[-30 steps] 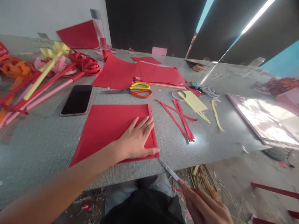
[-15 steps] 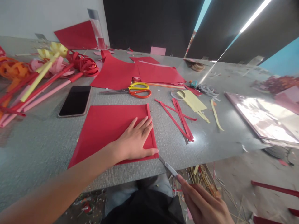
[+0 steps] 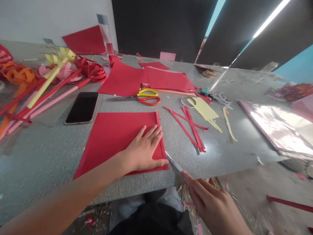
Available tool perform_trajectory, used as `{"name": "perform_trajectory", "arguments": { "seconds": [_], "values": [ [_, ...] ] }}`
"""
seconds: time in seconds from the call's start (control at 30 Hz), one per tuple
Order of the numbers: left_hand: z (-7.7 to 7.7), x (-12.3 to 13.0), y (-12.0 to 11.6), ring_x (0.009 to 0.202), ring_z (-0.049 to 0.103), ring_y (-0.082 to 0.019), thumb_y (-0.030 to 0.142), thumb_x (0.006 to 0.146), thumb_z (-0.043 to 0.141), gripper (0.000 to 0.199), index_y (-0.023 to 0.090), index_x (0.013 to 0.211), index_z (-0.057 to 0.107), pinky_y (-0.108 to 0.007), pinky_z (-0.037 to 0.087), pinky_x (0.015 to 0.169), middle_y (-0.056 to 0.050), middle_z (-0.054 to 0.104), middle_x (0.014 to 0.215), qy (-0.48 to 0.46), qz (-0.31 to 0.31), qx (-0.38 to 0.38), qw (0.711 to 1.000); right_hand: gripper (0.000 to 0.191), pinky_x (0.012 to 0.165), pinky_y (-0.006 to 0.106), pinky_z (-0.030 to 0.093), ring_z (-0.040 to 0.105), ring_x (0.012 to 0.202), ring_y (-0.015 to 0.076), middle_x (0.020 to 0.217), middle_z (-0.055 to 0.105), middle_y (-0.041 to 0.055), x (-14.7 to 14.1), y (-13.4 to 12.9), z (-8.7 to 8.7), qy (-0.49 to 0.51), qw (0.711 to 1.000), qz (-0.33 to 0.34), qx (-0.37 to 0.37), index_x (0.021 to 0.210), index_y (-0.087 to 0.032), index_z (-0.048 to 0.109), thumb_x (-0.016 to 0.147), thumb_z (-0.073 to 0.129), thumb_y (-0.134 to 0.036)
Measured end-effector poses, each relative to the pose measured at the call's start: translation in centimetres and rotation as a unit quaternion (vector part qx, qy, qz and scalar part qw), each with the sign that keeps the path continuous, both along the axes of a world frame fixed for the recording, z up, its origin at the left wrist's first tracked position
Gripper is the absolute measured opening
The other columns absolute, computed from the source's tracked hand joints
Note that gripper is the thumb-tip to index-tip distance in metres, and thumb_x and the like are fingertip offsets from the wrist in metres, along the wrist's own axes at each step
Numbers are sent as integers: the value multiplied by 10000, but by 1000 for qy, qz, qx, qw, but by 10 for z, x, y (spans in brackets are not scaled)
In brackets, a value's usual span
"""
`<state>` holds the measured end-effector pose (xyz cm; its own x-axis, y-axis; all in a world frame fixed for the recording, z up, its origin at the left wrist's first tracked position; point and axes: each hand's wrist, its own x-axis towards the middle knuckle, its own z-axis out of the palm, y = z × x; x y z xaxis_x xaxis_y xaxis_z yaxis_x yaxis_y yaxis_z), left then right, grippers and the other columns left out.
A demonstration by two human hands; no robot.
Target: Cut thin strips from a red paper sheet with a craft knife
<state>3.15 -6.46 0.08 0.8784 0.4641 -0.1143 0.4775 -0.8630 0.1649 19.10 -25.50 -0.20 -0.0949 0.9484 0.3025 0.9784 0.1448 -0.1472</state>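
Note:
My left hand point(image 3: 144, 150) lies flat with spread fingers on a red paper sheet point(image 3: 110, 137), near its folded right edge. My right hand point(image 3: 210, 195) is wrapped round the handle end of a knife point(image 3: 175, 164). The blade's tip points up and left, beside the sheet's right edge near my left thumb. Thin red paper strips point(image 3: 193, 129) lie to the right of the sheet. Scissors point(image 3: 148, 97) with yellow and orange handles rest beyond the sheet.
A phone point(image 3: 82, 107) lies left of the scissors. Paper flowers on rolled stems point(image 3: 49, 83) fill the far left. Also on the table are more red paper point(image 3: 124, 76), a tape roll point(image 3: 187, 102), yellow paper point(image 3: 205, 109) and a shiny packet point(image 3: 281, 127) at right.
My right hand and the knife have moved up and slightly left, bringing the blade's tip further along the sheet's right edge. The whole view has shifted a little.

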Motion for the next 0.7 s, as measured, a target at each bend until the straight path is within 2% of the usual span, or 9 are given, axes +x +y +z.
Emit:
{"name": "perform_trajectory", "arguments": {
  "seconds": [0.13,0.27,0.57,0.7],
  "values": [
    [-1,-1,0,1407,9,-268,737,773,305,933,80,1428,210,-460,-24,1119,-146,89,1524,1,0,-5,1000,368,360,230,407,579,393,118,592,620,-9,3,13,-3,-12,1000,-12,27,1093,-139,642,945,315,-223],
    [-3,-2,0,1407,14,-274,741,775,284,933,80,1430,207,-473,-10,1118,-147,84,1524,-3,0,-2,1000,380,353,236,379,590,406,122,605,632,1,6,25,-5,-20,999,-12,38,1082,-132,647,947,307,-233],
    [-6,-3,0,1408,12,-263,749,781,249,952,47,1424,216,-484,3,1116,-148,75,1519,-17,-6,12,1000,343,374,255,379,604,436,147,645,657,5,11,55,-10,-25,998,-32,39,1093,-167,649,917,359,-216],
    [-8,-4,0,1408,32,-263,749,782,250,928,78,1422,246,-472,11,1118,-140,98,1518,-28,-6,22,999,322,410,239,403,630,494,148,697,689,24,13,74,-11,-21,998,-48,31,1093,-182,653,898,398,-202]
  ]
}}
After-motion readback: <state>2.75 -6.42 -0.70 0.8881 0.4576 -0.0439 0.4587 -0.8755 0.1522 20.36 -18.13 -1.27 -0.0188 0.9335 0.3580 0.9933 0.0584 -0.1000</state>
